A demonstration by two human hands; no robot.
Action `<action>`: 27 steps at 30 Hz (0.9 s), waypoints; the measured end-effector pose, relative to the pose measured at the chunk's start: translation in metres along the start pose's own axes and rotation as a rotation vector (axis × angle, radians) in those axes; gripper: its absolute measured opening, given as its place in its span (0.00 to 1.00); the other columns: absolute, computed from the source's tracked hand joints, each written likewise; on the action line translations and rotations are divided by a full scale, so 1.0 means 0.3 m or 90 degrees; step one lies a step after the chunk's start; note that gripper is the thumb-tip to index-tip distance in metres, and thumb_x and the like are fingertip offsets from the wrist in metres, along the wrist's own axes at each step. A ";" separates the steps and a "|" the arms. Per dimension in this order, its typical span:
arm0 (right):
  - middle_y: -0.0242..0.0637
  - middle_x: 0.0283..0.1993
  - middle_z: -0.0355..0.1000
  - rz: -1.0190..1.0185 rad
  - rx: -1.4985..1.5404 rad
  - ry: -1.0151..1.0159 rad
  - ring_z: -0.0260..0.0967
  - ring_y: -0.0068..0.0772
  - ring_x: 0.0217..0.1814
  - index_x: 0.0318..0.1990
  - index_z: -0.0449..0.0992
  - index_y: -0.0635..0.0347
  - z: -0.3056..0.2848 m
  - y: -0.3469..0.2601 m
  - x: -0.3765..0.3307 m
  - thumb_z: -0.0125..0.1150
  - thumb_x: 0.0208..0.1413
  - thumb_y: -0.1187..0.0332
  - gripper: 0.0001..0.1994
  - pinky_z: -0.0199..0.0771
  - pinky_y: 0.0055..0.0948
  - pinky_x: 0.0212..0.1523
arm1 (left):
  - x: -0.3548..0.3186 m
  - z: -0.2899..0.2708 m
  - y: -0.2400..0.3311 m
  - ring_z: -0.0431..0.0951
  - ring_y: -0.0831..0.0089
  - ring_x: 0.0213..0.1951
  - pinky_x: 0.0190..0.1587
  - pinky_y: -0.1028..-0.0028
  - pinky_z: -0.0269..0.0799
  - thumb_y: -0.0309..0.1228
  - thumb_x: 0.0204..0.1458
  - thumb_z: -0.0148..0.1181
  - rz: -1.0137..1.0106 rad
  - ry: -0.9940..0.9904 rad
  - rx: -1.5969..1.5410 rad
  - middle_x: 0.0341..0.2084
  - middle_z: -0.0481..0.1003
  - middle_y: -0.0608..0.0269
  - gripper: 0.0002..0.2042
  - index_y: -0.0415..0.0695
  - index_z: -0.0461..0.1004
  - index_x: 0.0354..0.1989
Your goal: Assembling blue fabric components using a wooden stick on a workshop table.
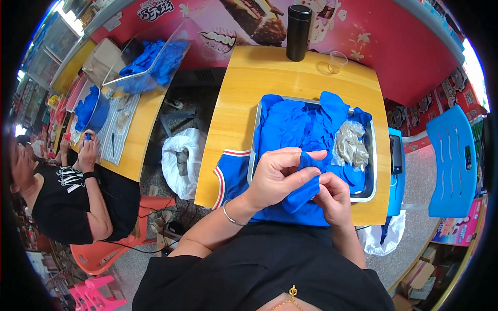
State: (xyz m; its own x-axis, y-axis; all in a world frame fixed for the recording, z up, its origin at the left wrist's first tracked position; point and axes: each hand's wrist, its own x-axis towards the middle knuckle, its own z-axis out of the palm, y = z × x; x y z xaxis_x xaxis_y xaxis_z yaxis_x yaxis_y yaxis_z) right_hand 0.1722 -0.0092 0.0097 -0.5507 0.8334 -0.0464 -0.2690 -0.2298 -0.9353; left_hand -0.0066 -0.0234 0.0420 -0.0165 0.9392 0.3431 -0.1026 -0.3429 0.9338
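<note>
Blue cloth piece point(302, 194) pinched by left hand point(280, 173) and right hand point(334, 198), close together, over near side of tray point(374, 171) on counter point(249, 72), probably for steadiness; blue pieces point(282, 124) heaped there, likely for easy reach.

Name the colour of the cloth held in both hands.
The cloth is blue, clearest in the head view.

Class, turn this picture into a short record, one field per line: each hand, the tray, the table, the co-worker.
Left hand: pinches a blue cloth
Right hand: pinches the same cloth's right edge
Tray: holds blue pieces and a plastic bag
Table: bears the tray, a black flask, a clear cup and a trimmed blue garment
Co-worker: at the left, holding something small and blue
</note>
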 end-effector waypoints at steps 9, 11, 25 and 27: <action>0.38 0.31 0.70 -0.192 -0.276 0.130 0.66 0.25 0.32 0.37 0.74 0.66 0.005 0.029 0.016 0.56 0.47 0.81 0.08 0.64 0.20 0.30 | 0.014 0.002 0.021 0.55 0.87 0.16 0.17 0.82 0.45 0.22 0.43 0.63 0.101 0.034 0.187 0.13 0.59 0.73 0.14 0.40 0.76 0.41; 0.39 0.31 0.69 -0.229 -0.286 0.167 0.66 0.26 0.31 0.36 0.74 0.66 0.012 0.037 0.017 0.56 0.46 0.82 0.09 0.64 0.20 0.30 | 0.016 0.009 0.020 0.54 0.87 0.16 0.17 0.81 0.44 0.22 0.42 0.63 0.102 0.041 0.186 0.12 0.58 0.73 0.14 0.40 0.77 0.41; 0.34 0.33 0.68 -0.034 0.091 -0.063 0.62 0.18 0.28 0.36 0.71 0.66 -0.040 0.045 0.007 0.52 0.51 0.80 0.05 0.62 0.18 0.27 | 0.017 0.004 0.023 0.63 0.83 0.18 0.20 0.81 0.56 0.25 0.44 0.63 0.087 -0.060 0.128 0.15 0.68 0.69 0.13 0.40 0.77 0.41; 0.34 0.33 0.67 -0.037 0.098 -0.052 0.62 0.18 0.28 0.36 0.71 0.66 -0.034 0.047 0.015 0.52 0.51 0.80 0.05 0.61 0.17 0.26 | 0.019 0.004 0.030 0.63 0.82 0.19 0.21 0.80 0.57 0.26 0.44 0.63 0.076 -0.054 0.188 0.15 0.68 0.69 0.13 0.40 0.76 0.41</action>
State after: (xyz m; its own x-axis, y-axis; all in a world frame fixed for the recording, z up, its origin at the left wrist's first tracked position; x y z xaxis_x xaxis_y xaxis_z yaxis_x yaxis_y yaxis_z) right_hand 0.1741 -0.0036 -0.0071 -0.5913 0.8054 0.0402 -0.4162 -0.2621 -0.8706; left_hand -0.0066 -0.0211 0.0526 0.0731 0.8912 0.4477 0.1879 -0.4532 0.8714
